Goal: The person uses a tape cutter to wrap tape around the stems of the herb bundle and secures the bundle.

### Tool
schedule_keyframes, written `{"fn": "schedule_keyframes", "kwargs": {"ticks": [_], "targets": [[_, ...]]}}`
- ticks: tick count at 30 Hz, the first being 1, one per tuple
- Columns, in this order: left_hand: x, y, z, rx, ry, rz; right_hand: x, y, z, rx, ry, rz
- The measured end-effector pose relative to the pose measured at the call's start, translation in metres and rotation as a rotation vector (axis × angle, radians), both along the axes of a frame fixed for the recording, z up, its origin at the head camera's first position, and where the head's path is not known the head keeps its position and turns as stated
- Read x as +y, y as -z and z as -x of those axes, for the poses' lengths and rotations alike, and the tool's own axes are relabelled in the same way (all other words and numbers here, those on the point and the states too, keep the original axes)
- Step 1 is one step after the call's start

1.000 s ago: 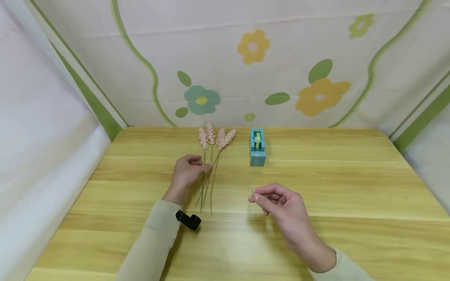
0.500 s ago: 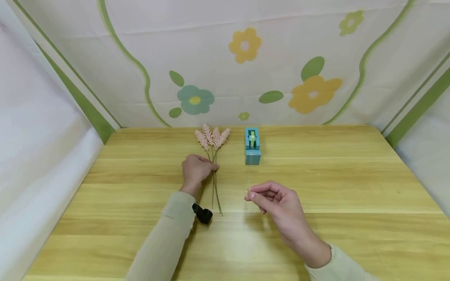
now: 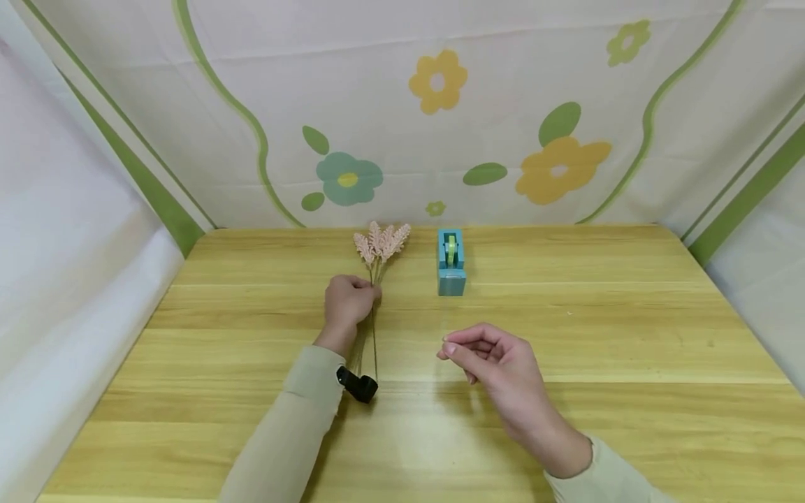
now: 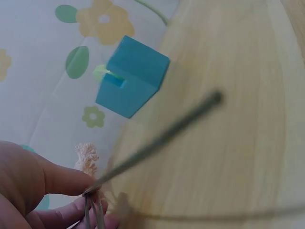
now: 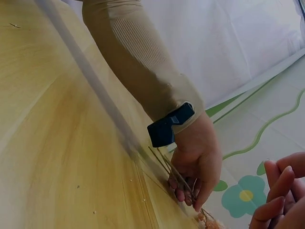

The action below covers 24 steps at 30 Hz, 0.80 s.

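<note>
Several pink crocheted flowers (image 3: 382,242) on thin green stems (image 3: 374,328) lie together, heads toward the back of the table. My left hand (image 3: 352,300) pinches the stems just below the heads. In the left wrist view, the stems (image 4: 157,143) stick out past the thumb toward the camera, one of them large and blurred. My right hand (image 3: 497,370) hovers to the right, thumb and forefinger tips pressed together. A tiny pale bit, which looks like clear tape (image 3: 444,339), shows at those tips. Beyond the hands stands a blue tape dispenser (image 3: 451,282) with a light green roll core.
The wooden table (image 3: 629,335) extends to both sides and toward the front. A white cloth (image 3: 377,56) printed with flowers hangs behind it. A black wrist camera (image 3: 358,385) sits on my left sleeve, over the lower stem ends.
My left hand has drawn the spread flowers into one tight bunch, moving right, then slightly back left. The stems now lie closer together. My right hand keeps its pinched pose.
</note>
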<state>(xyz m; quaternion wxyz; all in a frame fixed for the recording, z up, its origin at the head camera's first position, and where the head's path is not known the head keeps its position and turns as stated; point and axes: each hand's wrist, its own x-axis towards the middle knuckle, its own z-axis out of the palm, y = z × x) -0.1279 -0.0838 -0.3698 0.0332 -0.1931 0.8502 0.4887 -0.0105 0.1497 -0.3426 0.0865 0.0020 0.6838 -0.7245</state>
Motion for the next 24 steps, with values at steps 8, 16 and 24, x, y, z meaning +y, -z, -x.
{"fn": "schedule_keyframes", "kwargs": {"ticks": [8, 16, 24], "targets": [[-0.019, -0.003, 0.003, 0.053, -0.02, -0.185, 0.003, -0.003, 0.001, 0.017, 0.008, 0.001], [-0.029, -0.003, -0.002, -0.015, 0.102, -0.201, 0.004, -0.004, 0.001, 0.013, 0.003, 0.014], [-0.036, -0.005, -0.004, -0.089, 0.211, -0.412, 0.005, -0.006, 0.002, 0.019, 0.012, 0.012]]}}
